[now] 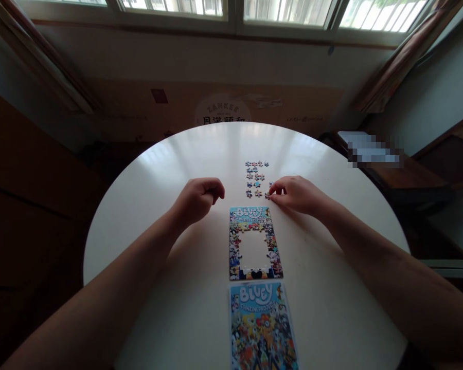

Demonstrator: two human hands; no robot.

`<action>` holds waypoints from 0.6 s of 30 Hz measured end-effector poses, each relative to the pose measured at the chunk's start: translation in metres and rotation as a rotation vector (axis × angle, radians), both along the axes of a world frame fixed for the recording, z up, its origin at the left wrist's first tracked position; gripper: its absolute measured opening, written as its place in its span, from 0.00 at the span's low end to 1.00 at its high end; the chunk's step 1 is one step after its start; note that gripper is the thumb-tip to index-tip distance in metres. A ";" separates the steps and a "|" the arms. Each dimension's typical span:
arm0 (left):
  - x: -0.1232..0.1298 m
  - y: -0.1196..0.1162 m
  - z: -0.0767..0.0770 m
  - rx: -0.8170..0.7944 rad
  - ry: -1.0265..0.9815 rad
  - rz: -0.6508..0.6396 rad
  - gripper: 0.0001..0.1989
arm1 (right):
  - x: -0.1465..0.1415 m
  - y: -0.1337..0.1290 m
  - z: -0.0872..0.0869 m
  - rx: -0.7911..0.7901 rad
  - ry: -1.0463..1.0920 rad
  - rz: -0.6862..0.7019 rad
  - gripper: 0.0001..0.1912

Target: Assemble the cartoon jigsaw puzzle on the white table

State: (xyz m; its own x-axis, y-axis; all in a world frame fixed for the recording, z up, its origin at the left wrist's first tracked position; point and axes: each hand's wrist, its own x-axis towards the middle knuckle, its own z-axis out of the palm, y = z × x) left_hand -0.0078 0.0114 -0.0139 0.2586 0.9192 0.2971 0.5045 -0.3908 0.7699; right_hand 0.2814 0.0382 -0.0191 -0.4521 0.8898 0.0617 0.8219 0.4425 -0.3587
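My right hand point(295, 192) is at the right end of rows of loose puzzle pieces, thumb and fingers pinched on a small jigsaw puzzle piece point(267, 196) at the table surface. Left of the rows, my left hand point(201, 198) is held with its fingers curled in, and no piece shows in it. The loose puzzle pieces point(257, 177) lie apart in several short rows. Nearer to me is a partly assembled jigsaw puzzle point(234, 252), its border joined around an open middle. Below it lies a reference picture sheet point(260, 324) with the same "Bluey" title.
Everything lies on a round white table point(139, 205). A dark wooden bench or chair point(420, 177) with a blurred pale item stands to the right. Past the table are a printed panel point(139, 110), windows point(285, 13) and curtains point(42, 56).
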 end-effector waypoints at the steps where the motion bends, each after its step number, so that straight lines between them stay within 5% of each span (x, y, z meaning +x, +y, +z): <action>1: 0.000 0.000 0.000 -0.003 -0.005 0.000 0.13 | 0.000 0.000 0.000 0.006 -0.007 0.000 0.09; 18: -0.001 0.001 -0.001 -0.004 -0.005 -0.003 0.13 | -0.001 -0.002 0.001 0.036 -0.012 0.001 0.08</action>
State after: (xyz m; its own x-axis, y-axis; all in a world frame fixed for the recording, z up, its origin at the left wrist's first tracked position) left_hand -0.0085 0.0120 -0.0148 0.2595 0.9196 0.2948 0.4996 -0.3891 0.7739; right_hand 0.2801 0.0358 -0.0177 -0.4535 0.8869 0.0882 0.8259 0.4553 -0.3326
